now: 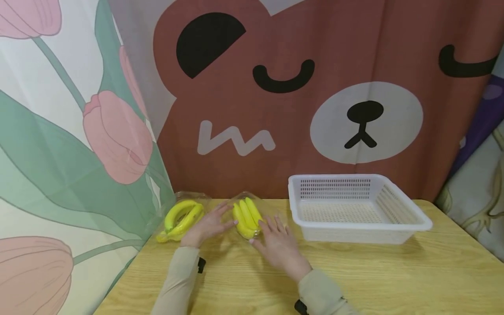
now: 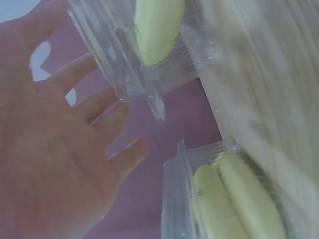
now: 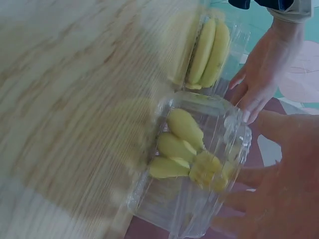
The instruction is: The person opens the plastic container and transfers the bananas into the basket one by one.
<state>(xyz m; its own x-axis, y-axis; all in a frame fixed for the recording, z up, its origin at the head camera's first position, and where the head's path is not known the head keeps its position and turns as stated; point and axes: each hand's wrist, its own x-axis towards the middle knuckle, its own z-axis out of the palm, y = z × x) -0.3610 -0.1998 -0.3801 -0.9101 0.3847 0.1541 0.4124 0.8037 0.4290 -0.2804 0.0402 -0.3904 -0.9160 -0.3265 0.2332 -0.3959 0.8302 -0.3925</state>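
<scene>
Two clear plastic boxes of yellow bananas lie on the wooden table. In the head view my right hand (image 1: 277,247) is at the near right side of the middle box, with bananas (image 1: 246,217) inside it. Across that box, my left hand (image 1: 210,225) reaches over its left side, the fingers spread. The right wrist view has the fingers of my right hand (image 3: 269,184) along the edge of the clear box (image 3: 214,102). Left of my left hand lies the other box with bananas (image 1: 193,218). In the left wrist view my left palm (image 2: 65,149) faces both boxes.
A white plastic basket (image 1: 354,233) with slotted walls stands to the right on the table (image 1: 366,271). Behind the table hangs a curtain (image 1: 236,175) with a bear's face. A tulip-patterned curtain (image 1: 118,210) borders the left side.
</scene>
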